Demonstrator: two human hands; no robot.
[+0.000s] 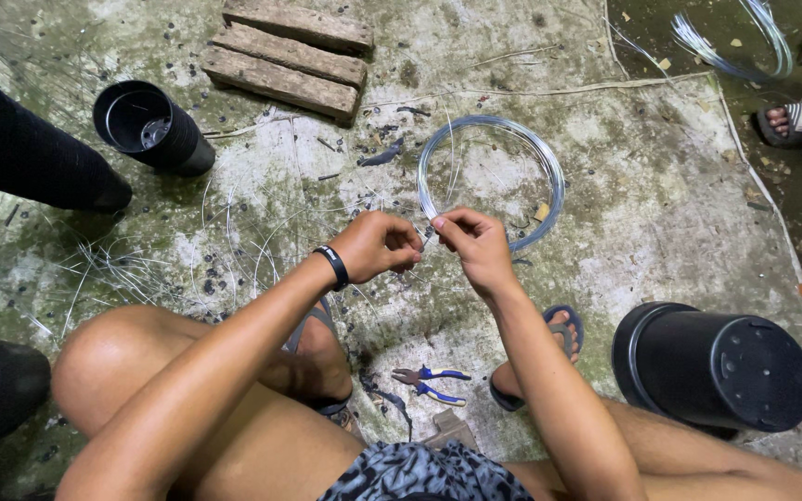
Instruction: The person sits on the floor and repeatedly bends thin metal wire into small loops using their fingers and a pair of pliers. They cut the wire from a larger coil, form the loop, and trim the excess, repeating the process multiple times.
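Head view, looking down over bent knees onto a stained concrete floor [661,213].

Left hand [378,244]: closed in a loose fist, fingertips pinched on a short piece of thin wire [424,243]; black wristband [333,267] on the wrist. Right hand [473,243]: fingers curled, thumb and forefinger pinched on the same wire, fingertips almost touching those of the left hand. Wire piece held between the two hands, above the floor; exact length too thin to tell.

Just beyond the hands: coil of silvery wire [549,172], flat on the floor, its near edge passing under the right hand. Below the hands, between the feet: pliers with blue and white handles [431,382], lying on the floor, untouched. Beside the left hand, toward the left: scattered cut wire strands [132,264]. Farther beyond the left hand: stack of black plastic pots [152,127] lying on its side, and wooden blocks [288,57]. Below and beside the right forearm: another stack of black pots [717,366], base toward the camera. Far beyond the right hand, top right: second wire coil [735,46] and another person's sandalled foot [791,121].
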